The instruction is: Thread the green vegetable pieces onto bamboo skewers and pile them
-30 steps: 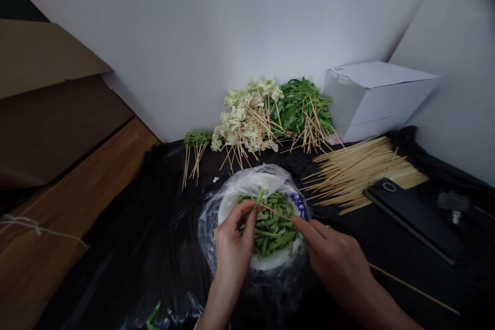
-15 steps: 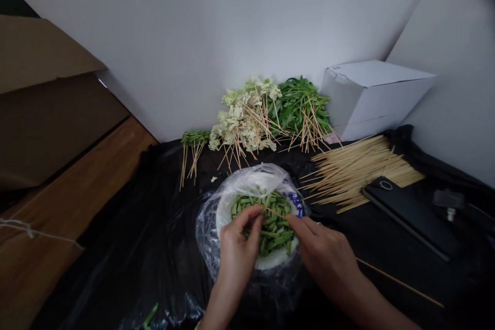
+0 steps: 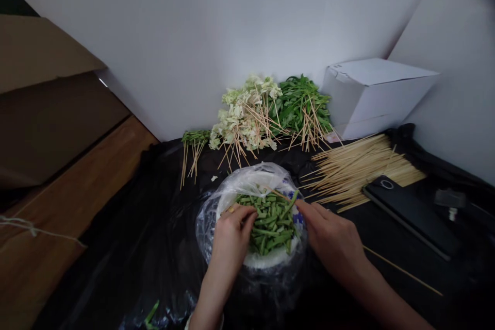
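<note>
A bowl [image 3: 258,262] with a blue pattern, wrapped in clear plastic [image 3: 207,227], holds cut green bean pieces [image 3: 266,219]. My left hand [image 3: 232,229] reaches over its left side, thumb and fingers pinched close against the pieces; what lies between the fingertips is hidden. At the bowl's right rim my right hand [image 3: 328,232] is closed on a thin bamboo skewer [image 3: 280,195], which points up and left over the bowl. A green piece [image 3: 291,203] slants beside the skewer near the right fingertips; whether it is pierced, I cannot tell.
Behind the bowl lie skewered pale leaves [image 3: 247,113], skewered green leaves [image 3: 301,103] and a small skewered bunch [image 3: 195,138]. Loose skewers [image 3: 356,172], a phone [image 3: 406,214] and a white box [image 3: 375,95] are rightward. One skewer [image 3: 402,270] lies near my right forearm.
My hands have moved apart. The left has drawn down and left to the bean pieces; the right has shifted slightly up and right with the skewer.
</note>
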Demonstrator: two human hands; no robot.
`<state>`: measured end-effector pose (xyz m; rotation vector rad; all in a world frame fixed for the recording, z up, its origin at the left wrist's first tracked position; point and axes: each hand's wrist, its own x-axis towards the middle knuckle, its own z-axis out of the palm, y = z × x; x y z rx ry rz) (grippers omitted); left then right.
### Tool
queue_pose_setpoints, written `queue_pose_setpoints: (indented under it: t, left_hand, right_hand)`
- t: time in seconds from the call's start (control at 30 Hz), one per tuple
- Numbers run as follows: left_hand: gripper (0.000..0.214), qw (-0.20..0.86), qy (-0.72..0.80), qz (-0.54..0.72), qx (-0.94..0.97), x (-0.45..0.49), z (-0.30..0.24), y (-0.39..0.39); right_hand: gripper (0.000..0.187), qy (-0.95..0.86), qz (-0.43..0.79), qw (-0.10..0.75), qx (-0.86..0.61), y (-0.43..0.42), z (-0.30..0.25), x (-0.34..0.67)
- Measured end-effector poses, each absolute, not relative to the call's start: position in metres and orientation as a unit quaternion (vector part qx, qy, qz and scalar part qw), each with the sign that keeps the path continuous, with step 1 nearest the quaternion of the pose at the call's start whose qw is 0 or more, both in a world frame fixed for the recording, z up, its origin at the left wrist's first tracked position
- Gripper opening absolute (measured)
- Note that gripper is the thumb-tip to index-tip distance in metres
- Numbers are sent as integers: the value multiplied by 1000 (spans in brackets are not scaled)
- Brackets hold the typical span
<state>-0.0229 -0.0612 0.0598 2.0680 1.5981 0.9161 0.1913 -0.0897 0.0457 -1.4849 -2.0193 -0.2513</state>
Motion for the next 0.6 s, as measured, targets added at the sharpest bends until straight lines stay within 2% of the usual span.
queue_pose_setpoints:
  t: [0.13, 0.23, 0.33, 0.5, 0.6]
  left_hand:
    - [13, 166, 571, 200, 779, -16, 51, -56]
    - [17, 155, 575, 166, 786, -9, 47, -55]
    - [18, 166, 572, 205, 777, -8, 46, -54]
    - [17, 293, 525, 346, 721, -15, 46, -53]
    - [17, 327, 528, 373, 689, -18, 48, -54]
  right_hand:
    - [33, -764, -93, 312, -556, -91, 45, 195]
    - [34, -771, -92, 318, -544, -93, 44, 195]
    - [34, -770, -86, 319, -545, -94, 44, 195]
    - [35, -771, -74, 323, -544, -96, 44, 196]
    - [35, -769, -73, 334, -539, -98, 45, 196]
